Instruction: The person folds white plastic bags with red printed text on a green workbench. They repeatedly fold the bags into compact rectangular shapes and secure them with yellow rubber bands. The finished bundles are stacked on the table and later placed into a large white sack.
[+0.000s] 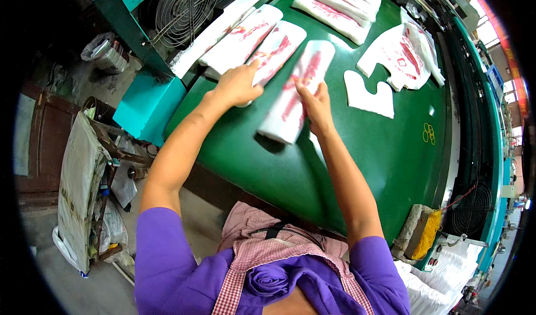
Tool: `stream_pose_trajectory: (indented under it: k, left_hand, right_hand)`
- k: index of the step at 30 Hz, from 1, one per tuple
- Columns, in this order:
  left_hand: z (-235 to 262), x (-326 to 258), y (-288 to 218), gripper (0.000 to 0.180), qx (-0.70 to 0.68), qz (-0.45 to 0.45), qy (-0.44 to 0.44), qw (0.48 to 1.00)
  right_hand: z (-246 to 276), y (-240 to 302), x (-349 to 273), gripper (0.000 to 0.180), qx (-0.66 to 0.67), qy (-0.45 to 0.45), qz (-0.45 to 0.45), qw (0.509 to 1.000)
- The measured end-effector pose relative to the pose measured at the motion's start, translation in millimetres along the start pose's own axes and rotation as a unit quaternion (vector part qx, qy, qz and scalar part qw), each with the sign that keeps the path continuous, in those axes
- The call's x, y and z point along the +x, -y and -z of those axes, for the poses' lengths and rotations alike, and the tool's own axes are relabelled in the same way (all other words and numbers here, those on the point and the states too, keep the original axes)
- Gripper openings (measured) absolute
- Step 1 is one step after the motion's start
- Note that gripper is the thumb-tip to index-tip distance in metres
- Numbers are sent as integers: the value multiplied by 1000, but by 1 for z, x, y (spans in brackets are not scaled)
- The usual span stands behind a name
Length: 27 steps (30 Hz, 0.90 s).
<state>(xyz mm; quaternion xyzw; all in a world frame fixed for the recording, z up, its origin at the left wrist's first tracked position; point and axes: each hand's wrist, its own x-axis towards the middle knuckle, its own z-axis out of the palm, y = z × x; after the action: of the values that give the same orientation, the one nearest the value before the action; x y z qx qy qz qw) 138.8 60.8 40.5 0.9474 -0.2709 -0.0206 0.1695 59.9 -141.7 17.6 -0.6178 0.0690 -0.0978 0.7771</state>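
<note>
My right hand is closed on a rolled bundle of white plastic bags with red print, thumb on top. The bundle is tilted and its near end sits just above the green table, casting a shadow. My left hand lies over the near end of another rolled bundle, its thumb and forefinger apart; its other fingers are partly hidden. Beside that one, a third white roll rests along the table's left edge.
A stack of printed white bags lies at the far side. Right of it are a loose printed bag, a U-shaped white cutout and several yellow rubber bands. A teal machine frame with a fan borders the left.
</note>
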Motion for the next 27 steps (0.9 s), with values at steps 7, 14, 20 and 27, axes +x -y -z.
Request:
stream_pose_trajectory:
  k: [7,14,20,27]
  left_hand:
    - [10,39,62,35,-159,-83,-92,979]
    - [0,56,78,60,199,11,-3,980]
    - [50,38,63,70,-516,105,-26,850]
    - [-7,-19,10,51,129,-195,-123,964]
  right_hand:
    - [-59,-30,50,97,-93,1,75,993]
    - [-82,-29,48,97,-217,-22,95,971]
    - [-85,-48,58,86,-263,-78,106,956]
    - [23,-1,48,76,-652,101,266,702]
